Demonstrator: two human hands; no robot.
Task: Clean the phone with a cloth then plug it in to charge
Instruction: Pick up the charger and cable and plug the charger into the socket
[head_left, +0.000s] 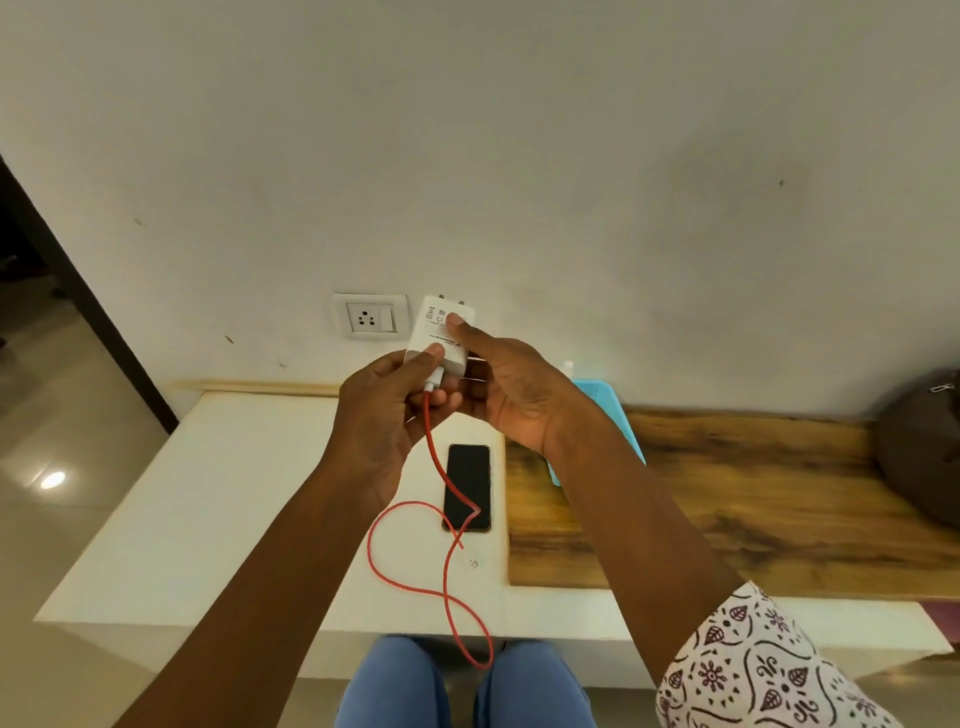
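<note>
White laminate table (208, 499) fills mid-frame, with a wood-grain slab (727, 499) at right and a white wall socket (370, 316) above. Both hands, left (387, 415) and right (511, 389), are clamped on the white charger block (440, 332); its red cable (415, 582) loops beside the black phone (467, 486), which lies flat at centre.

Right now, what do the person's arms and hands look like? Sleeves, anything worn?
Both hands are bare: no gloves, rings or watch visible. The left hand and its forearm are uncovered as far as the frame edge. The right hand also has a bare forearm, with a pushed-up white sleeve near the elbow, printed with dark maroon leaf and flower motifs.
</note>
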